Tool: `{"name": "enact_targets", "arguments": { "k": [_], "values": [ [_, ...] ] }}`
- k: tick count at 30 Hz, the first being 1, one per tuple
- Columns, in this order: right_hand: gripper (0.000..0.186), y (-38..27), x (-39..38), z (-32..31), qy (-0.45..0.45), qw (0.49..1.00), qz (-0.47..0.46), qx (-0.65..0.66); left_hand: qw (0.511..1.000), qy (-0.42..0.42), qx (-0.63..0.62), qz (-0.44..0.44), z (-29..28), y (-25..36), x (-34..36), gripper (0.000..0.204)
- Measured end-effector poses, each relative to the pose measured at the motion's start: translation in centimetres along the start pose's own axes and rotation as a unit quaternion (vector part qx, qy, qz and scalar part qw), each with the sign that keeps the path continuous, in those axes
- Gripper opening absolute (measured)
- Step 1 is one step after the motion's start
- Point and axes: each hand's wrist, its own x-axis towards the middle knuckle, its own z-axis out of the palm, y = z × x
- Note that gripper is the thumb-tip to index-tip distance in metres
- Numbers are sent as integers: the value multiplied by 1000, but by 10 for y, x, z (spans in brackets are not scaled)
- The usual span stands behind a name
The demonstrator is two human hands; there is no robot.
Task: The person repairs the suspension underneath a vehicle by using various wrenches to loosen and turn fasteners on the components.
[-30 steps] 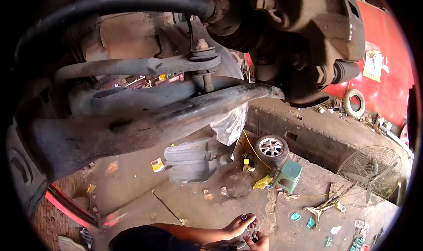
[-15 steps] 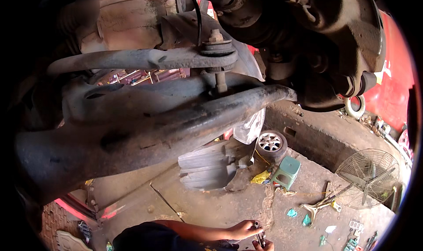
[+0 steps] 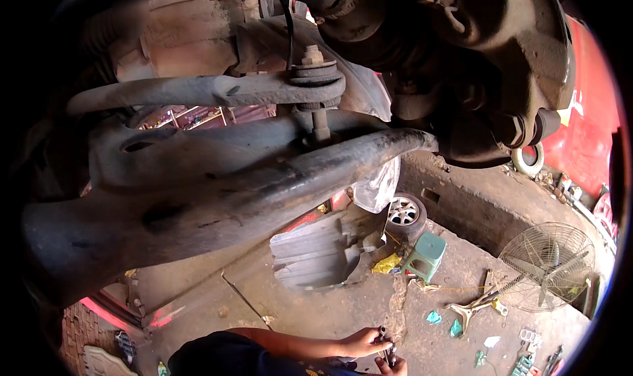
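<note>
Low in the view, my left hand (image 3: 360, 344) has its fingers closed around a slim dark metal ratchet (image 3: 382, 334) with a rounded end. Just to the right, my right hand (image 3: 397, 368) grips the lower part of that ratchet, partly cut off by the frame edge. The hands nearly touch. Overhead, well apart from both hands, stretches a dark control arm (image 3: 217, 201). A grey stabilizer bar (image 3: 188, 92) runs above it, joined by an upright link bolt (image 3: 320, 122) with a nut and stacked washers on top.
A wheel hub and knuckle (image 3: 521, 53) hang at upper right. On the floor are a loose wheel (image 3: 405, 212), a green stool (image 3: 427, 252), a fan (image 3: 548, 267), a grey bent panel (image 3: 313, 260), a thin rod (image 3: 244, 295) and an open socket set (image 3: 524, 366).
The overhead parts sit slightly farther left in view, and the floor things have shifted slightly too. Both hands stay on the ratchet, with only a small shift.
</note>
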Motion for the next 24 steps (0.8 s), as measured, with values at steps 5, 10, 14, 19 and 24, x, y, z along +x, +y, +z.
{"name": "enact_targets", "arguments": {
  "k": [5, 10, 14, 19, 24],
  "values": [
    [34, 13, 3, -14, -9, 1000, 14, 0, 999, 27, -20, 32, 9, 1, 4, 29],
    [36, 14, 2, -29, 6, 998, 27, -49, 999, -17, -7, -26, 12, 3, 14, 30],
    [43, 86, 13, -26, 67, 994, 77, 47, 999, -17, 24, -30, 21, -6, 23, 32],
    [28, 15, -9, -33, 66, 984, 72, 148, 997, -11, 65, -26, 33, 2, 15, 35],
    [33, 0, -25, -34, 72, 997, -18, 1, 1000, 18, 14, -14, 58, 1, 7, 34]
  ]
}}
